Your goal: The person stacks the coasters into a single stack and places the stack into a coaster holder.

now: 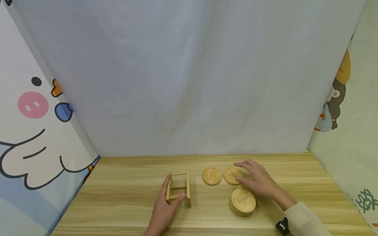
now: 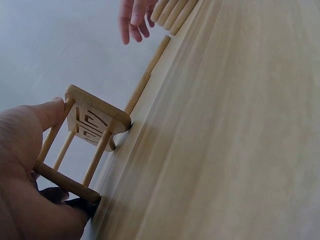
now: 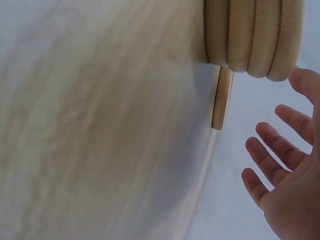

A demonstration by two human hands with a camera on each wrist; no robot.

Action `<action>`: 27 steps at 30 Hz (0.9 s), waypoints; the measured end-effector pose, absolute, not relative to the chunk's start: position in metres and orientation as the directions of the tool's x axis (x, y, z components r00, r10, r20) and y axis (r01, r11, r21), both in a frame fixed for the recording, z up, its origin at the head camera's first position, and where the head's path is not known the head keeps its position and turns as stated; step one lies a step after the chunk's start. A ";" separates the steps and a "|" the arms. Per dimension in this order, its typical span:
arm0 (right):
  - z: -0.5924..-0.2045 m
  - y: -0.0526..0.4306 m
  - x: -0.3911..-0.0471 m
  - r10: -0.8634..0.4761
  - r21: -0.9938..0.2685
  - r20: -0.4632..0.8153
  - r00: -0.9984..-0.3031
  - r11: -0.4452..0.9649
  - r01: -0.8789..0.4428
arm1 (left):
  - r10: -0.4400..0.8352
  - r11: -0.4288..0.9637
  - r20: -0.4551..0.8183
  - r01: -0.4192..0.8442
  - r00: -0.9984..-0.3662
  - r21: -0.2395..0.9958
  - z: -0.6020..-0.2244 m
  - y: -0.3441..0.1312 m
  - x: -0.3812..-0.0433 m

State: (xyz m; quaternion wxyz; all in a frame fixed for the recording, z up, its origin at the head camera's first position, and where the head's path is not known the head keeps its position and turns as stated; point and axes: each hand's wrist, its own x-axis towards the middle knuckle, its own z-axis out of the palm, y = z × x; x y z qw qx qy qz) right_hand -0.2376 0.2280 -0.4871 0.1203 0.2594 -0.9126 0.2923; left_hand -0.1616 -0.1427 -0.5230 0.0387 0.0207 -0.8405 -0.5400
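My left hand [image 1: 163,211] grips a small wooden coaster holder [image 1: 188,186] that stands on the table. In the left wrist view, the holder [image 2: 95,116] shows a slotted end panel joined by round rods to a bar beside the palm. My right hand [image 1: 260,181] hovers with fingers spread over a round wooden coaster [image 1: 230,175], partly covering it. Nothing is visible between its fingers in the right wrist view. Just in front of that hand sits a stack of round wooden coasters [image 1: 243,200]; several layers of the stack [image 3: 241,35] show edge-on.
Another round coaster [image 1: 211,176] lies flat between the holder and the coaster under my right hand. The wooden table [image 1: 124,186] ends at a pale hanging cloth [image 1: 177,98]. Printed cartoon sheets hang at both sides. A small black object [image 1: 282,226] is beside the right sleeve.
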 end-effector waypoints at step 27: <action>-0.497 0.230 -0.250 -0.439 -0.502 0.301 -0.847 0.682 -0.531 | -0.084 0.417 0.018 -0.019 -0.996 0.909 -0.521 -0.142 -0.161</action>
